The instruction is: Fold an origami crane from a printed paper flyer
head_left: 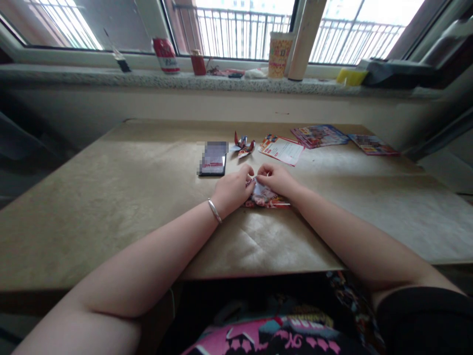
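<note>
A colourful printed sheet of paper (264, 195) lies on the table in front of me, partly folded, with a pale area showing near its top. My left hand (236, 186) pinches its upper left part with curled fingers. From the other side, my right hand (277, 178) grips the paper's upper edge between thumb and forefinger. The fingertips of both hands are close together, and they cover part of the sheet. Just beyond them sits a folded paper figure (244, 147) with pointed tips sticking up.
A phone (213, 160) lies left of the paper figure. Printed leaflets (283, 149) and a stack of colourful sheets (321, 135) lie at the back right, with another pile (373, 144) beside them. On the windowsill stand a red can (166, 55) and a patterned cup (280, 55).
</note>
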Motion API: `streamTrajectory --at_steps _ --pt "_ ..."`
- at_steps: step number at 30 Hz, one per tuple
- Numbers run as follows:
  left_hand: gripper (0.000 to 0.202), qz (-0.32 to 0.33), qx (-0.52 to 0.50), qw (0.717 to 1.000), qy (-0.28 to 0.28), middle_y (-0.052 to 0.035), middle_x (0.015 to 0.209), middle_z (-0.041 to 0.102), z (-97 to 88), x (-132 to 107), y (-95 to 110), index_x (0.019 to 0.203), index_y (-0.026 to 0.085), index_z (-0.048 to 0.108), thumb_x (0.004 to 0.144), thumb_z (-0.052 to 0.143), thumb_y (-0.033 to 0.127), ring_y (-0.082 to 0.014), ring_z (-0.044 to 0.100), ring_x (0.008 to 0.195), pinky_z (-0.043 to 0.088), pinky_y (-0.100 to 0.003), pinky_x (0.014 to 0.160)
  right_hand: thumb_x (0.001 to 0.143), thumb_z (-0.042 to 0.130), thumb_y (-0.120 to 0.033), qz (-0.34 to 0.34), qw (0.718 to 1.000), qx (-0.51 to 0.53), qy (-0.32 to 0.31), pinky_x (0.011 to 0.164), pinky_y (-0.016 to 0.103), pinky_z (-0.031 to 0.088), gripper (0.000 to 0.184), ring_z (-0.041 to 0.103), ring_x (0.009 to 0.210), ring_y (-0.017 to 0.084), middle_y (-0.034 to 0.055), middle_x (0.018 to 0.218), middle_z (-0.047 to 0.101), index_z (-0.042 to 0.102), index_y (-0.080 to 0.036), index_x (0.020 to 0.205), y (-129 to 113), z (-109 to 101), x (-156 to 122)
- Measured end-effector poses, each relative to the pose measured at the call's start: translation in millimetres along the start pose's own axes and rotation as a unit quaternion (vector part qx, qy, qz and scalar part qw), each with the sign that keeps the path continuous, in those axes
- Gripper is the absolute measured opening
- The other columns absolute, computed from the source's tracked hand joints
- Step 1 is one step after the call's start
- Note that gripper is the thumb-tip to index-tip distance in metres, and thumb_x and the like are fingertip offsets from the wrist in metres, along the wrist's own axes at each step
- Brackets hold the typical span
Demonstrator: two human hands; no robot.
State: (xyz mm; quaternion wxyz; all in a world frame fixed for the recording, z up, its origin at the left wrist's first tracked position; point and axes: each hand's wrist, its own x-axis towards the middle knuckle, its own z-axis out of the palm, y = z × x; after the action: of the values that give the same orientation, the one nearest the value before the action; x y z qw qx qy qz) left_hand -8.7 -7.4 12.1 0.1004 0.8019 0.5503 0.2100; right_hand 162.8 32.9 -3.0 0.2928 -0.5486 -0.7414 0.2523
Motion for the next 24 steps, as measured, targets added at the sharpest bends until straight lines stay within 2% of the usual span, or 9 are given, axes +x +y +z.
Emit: streamTrajectory --at_steps 4,7,10,13,17,24 --pt "0.022 0.090 0.062 0.994 0.016 -0.0076 0.105 0.070 0.9 0.3 -1.8 0.102 0.020 0.065 0.091 0.050 0.030 -0.0229 0.065 0.094 0.049 -0.032 0.078 0.072 0.064 -0.031 0.050 0.998 -0.040 -0.013 0.058 0.023 0.036 0.012 0.053 0.063 0.012 -0.0020 0.066 0.062 0.068 -0.019 0.074 10.6 -0.6 9.2" --pt "0.023 0.166 0.056 0.984 0.024 -0.0065 0.109 0.069 2.7 2.5 -6.9 0.092 0.019 0.070 0.092 0.048 0.027 -0.0206 0.063 0.098 0.048 -0.032 0.087 0.074 0.064 -0.030 0.049 0.995 -0.081 -0.023 0.060 0.023 0.038 0.012 0.057 0.069 0.013 -0.0011 0.072 0.067 0.069 -0.020 0.074 12.9 -1.9 15.5" --pt "0.024 0.209 0.065 0.976 0.021 -0.0066 0.104 0.070 2.7 3.1 -8.6 0.091 0.019 0.071 0.093 0.048 0.026 -0.0204 0.062 0.094 0.048 -0.034 0.088 0.075 0.063 -0.029 0.038 0.993 -0.106 -0.020 0.061 0.023 0.038 0.012 0.058 0.071 0.013 -0.0010 0.076 0.069 0.071 -0.021 0.077 10.9 -2.6 20.0" --pt "0.024 0.214 0.076 0.974 0.014 -0.0070 0.096 0.071 1.5 2.2 -6.4 0.092 0.018 0.071 0.094 0.048 0.026 -0.0209 0.062 0.090 0.048 -0.035 0.086 0.077 0.063 -0.029 0.034 0.991 -0.127 -0.018 0.060 0.023 0.038 0.013 0.058 0.072 0.013 -0.0001 0.080 0.070 0.072 -0.021 0.081 8.5 -3.4 23.9" --pt "0.021 0.192 0.070 0.979 0.005 -0.0070 0.093 0.071 3.2 2.1 -5.5 0.094 0.017 0.068 0.093 0.048 0.024 -0.0212 0.064 0.090 0.050 -0.035 0.085 0.079 0.064 -0.032 0.031 0.988 -0.150 -0.018 0.062 0.023 0.038 0.017 0.059 0.076 0.014 0.0013 0.087 0.071 0.074 -0.021 0.086 9.2 -5.4 30.9" --pt "0.023 0.204 0.032 0.978 -0.019 -0.0069 0.105 0.070 13.0 4.3 -8.5 0.101 0.018 0.069 0.093 0.048 0.024 -0.0194 0.063 0.099 0.050 -0.034 0.093 0.080 0.063 -0.033 0.053 0.984 -0.170 -0.010 0.061 0.023 0.038 0.018 0.060 0.075 0.014 0.0017 0.090 0.073 0.074 -0.022 0.089 17.9 -6.5 40.4"
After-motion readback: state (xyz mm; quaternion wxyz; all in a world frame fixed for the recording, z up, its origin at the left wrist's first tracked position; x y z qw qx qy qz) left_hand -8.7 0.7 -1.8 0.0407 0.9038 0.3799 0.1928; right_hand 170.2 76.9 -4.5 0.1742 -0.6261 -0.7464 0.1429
